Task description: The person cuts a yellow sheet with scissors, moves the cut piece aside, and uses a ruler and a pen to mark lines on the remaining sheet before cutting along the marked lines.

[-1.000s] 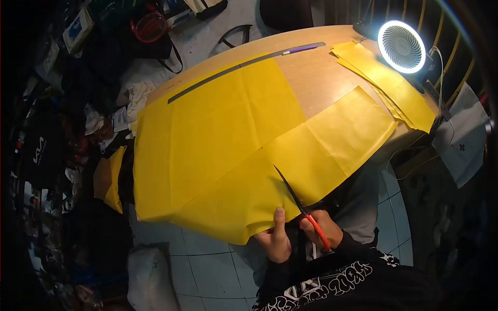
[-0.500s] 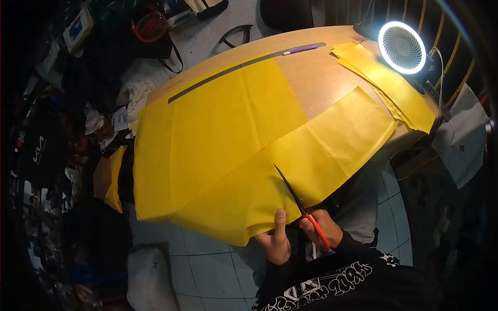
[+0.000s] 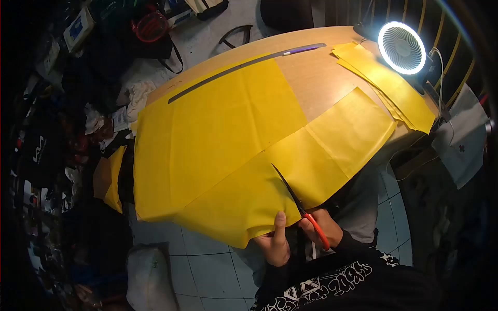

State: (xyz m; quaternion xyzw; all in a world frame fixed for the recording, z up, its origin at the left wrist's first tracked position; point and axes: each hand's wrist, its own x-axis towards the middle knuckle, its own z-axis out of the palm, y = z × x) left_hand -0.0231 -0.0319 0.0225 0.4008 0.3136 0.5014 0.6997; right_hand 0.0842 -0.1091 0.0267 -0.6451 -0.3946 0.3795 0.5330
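A large yellow sheet, lightly creased, covers much of the table and droops over its near edge. My left hand pinches that near edge, thumb on top and the fingers hidden underneath. Just to the right, my right hand is closed round the red handles of a pair of scissors. One long dark blade lies over the yellow sheet, pointing up and left; the other blade is out of sight, apparently beneath the sheet.
Along the far side of the table lie a metal ruler and a purple pen. Several yellow strips are stacked at the right, beside a lit ring-shaped fan. A pale bag rests on the tiled floor.
Barely anything differs. The scissors' tip and the yellow sheet near it have shifted very slightly left; both hands keep their grip.
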